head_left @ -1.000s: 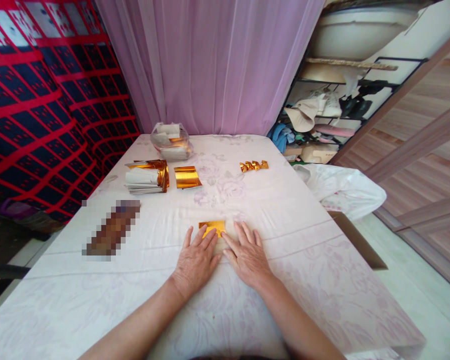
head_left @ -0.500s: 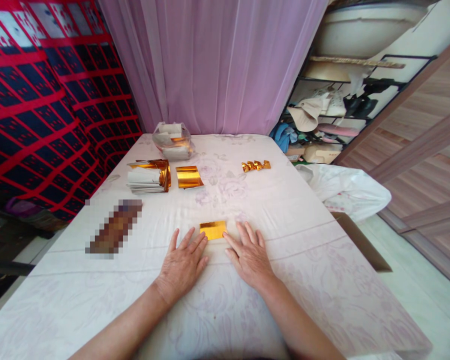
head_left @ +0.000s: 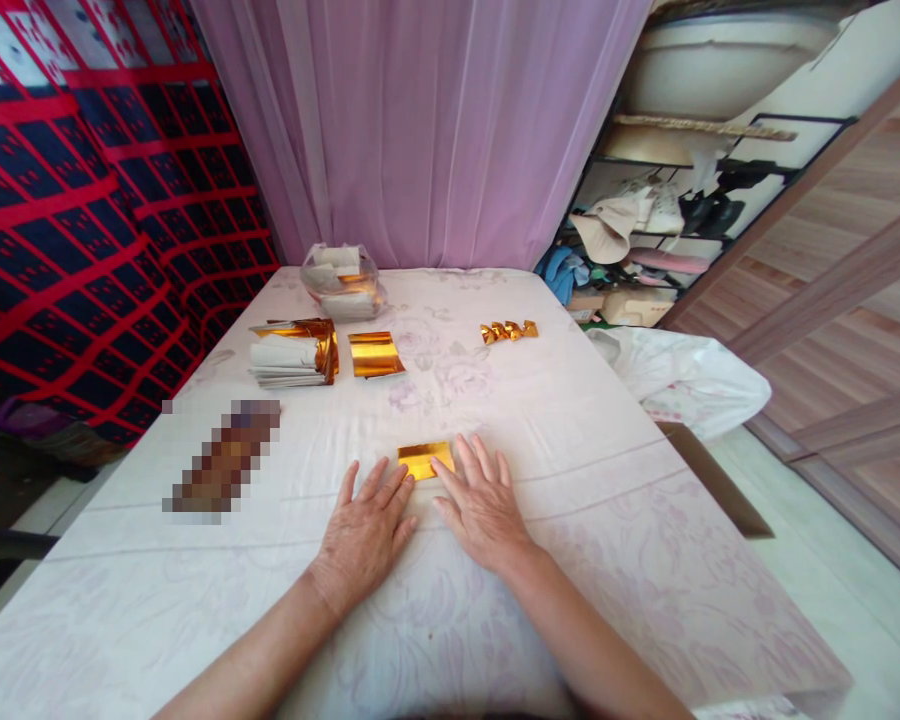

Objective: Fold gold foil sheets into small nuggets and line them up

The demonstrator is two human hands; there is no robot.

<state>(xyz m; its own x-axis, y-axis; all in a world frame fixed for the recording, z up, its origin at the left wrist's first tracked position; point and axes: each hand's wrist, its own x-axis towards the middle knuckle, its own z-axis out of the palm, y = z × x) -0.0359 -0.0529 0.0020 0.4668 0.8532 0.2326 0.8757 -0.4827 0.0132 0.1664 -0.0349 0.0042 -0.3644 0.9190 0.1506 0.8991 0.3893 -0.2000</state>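
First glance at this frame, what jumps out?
Two bare hands lie flat on the pale floral tablecloth near the front edge: the left hand and right hand flank a small folded gold foil sheet, fingertips at its edges. Farther back left sit a stack of white and gold papers and another gold sheet, with a row of folded gold pieces to the right.

One view only, worn on the head, looking forward and down along a table (head_left: 645, 560) covered in a pale floral cloth. The near edge runs out of the bottom of the frame, with both forearms coming in from below. The far end meets a pink curtain (head_left: 435, 130). A red and navy patterned cloth (head_left: 60, 220) fills the left side, and a cluttered shelf rack (head_left: 667, 220) the right
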